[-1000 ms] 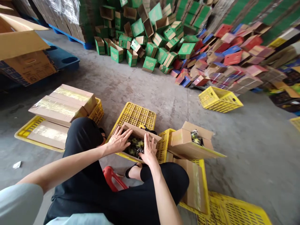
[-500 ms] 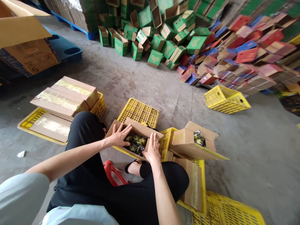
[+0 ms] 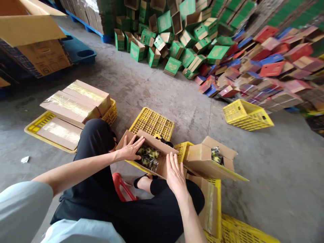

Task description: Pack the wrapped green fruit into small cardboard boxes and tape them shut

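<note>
An open cardboard carton sits between my knees on an upturned yellow crate. Inside lie yellow-green items in clear and dark plastic wrap; their kind is hard to make out. My left hand reaches over the carton's left end, fingers spread, thumb near the wrapped items. Against the right end flap rests my right hand, its fingers stretched out flat and holding nothing. To the right a second open carton stands tilted, with a similar wrapped item showing in it.
Taped cartons are stacked in a yellow crate at left. A taped carton lies in another crate by my right knee. Further off are an empty yellow crate, heaped green boxes, red and blue boxes, and a blue pallet.
My right hand has moved right and slightly down, from over the carton's contents to its right end flap, fingers now straighter. My left hand stays at the left end. The view has shifted slightly.
</note>
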Demonstrator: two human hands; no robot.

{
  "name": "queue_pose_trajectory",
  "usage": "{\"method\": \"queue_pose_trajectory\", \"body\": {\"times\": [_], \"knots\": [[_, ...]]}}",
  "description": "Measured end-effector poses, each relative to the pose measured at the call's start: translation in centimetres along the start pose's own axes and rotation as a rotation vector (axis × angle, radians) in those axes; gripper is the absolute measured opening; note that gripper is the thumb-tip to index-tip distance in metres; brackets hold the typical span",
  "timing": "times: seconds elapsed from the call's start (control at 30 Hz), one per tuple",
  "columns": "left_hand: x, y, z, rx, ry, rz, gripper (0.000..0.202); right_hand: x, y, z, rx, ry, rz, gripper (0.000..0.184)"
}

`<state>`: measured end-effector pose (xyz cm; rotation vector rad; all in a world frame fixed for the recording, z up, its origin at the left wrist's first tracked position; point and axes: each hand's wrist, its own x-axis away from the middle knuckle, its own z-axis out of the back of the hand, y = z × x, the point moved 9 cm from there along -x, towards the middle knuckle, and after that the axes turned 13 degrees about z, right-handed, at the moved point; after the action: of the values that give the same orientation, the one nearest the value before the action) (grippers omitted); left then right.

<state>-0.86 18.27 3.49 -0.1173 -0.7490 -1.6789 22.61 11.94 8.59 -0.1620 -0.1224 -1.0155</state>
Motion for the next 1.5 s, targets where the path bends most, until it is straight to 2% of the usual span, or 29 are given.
{"method": "queue_pose_trajectory", "body": {"times": [0.1, 0.23, 0.37, 0.47, 0.57, 0.63, 0.7, 0.77, 0.87, 0.93, 1.07, 1.2, 1.27, 1.37, 1.5], "knots": [[0.4, 0.1, 0.2, 0.034, 0.027, -0.016, 0.103, 0.8, 2.7, -1.2, -0.006, -0.057, -0.039, 0.098], [0.5, 0.1, 0.3, 0.06, 0.049, -0.021, 0.101, 2.7, 6.4, -4.3, -0.121, -0.133, -0.092, 0.088], [0.2, -0.1, 0.0, 0.055, 0.045, -0.007, 0.101, 2.7, 7.5, -6.9, -0.333, -0.163, -0.153, 0.08], [0.0, -0.1, -0.2, 0.048, 0.052, -0.003, 0.1, 1.8, 7.8, -7.7, -0.455, -0.204, -0.263, 0.08], [-0.1, -0.2, -0.2, 0.036, 0.057, 0.003, 0.101, 1.0, 7.2, -6.6, -0.465, -0.212, -0.32, 0.074], [-0.1, -0.2, -0.2, 0.025, 0.053, 0.004, 0.102, 0.3, 6.0, -4.5, -0.411, -0.124, -0.301, 0.067], [-0.1, -0.1, -0.3, 0.01, 0.052, 0.006, 0.103, -1.0, 3.4, -1.8, -0.342, 0.027, -0.186, 0.067], [-0.1, -0.1, -0.3, -0.006, 0.057, 0.012, 0.103, -2.3, 0.4, 0.1, -0.285, 0.109, -0.059, 0.077], [0.0, -0.1, -0.1, -0.017, 0.093, 0.014, 0.1, -3.8, -1.4, 1.0, -0.2, 0.094, -0.073, 0.099], [0.3, -0.1, 0.1, -0.018, 0.152, -0.004, 0.097, -4.5, -1.1, 1.3, -0.154, 0.085, -0.126, 0.105], [2.2, -0.1, -0.2, -0.046, 0.328, -0.097, 0.085, -6.0, 0.4, 1.0, -0.119, 0.018, -0.19, 0.094], [4.7, -0.2, -2.4, -0.104, 0.456, -0.195, 0.069, -7.5, 1.7, -0.2, -0.143, -0.081, -0.28, 0.085], [5.5, -0.5, -3.4, -0.127, 0.5, -0.199, 0.066, -8.1, 2.2, -0.8, -0.153, -0.11, -0.31, 0.085], [5.7, -0.8, -3.9, -0.156, 0.528, -0.194, 0.073, -9.1, 3.1, -1.8, -0.2, -0.165, -0.343, 0.085], [5.5, -0.7, -4.0, -0.178, 0.509, -0.25, 0.096, -10.7, 4.5, -3.0, -0.356, -0.292, -0.383, 0.084]]}}
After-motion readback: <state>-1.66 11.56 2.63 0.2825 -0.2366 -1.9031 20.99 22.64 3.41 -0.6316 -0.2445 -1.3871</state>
